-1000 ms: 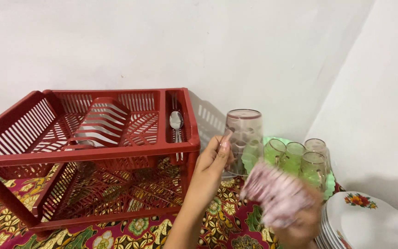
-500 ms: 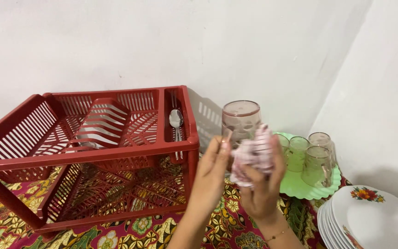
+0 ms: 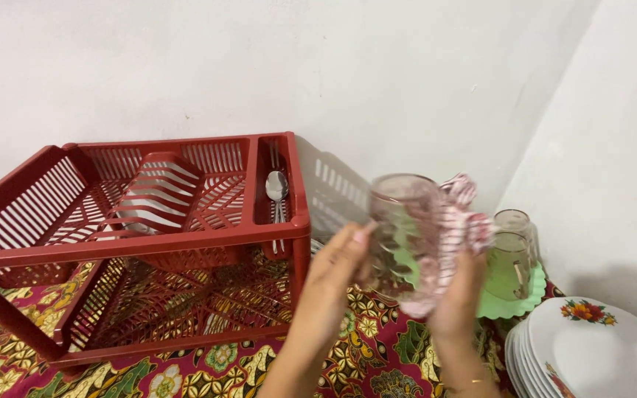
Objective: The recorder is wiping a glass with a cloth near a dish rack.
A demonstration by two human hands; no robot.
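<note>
Wiping step: left hand [image 3: 333,273] grips the glass [image 3: 399,232] just right of the rack [image 3: 149,236]; right hand [image 3: 458,291] clamps the cloth [image 3: 455,228] against it.

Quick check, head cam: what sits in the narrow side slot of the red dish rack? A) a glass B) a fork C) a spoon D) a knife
C: a metal spoon stands bowl-up in the narrow side compartment of the red dish rack, while the left hand holds the tinted drinking glass beside the rack and the right hand presses a striped cloth against it.
</note>
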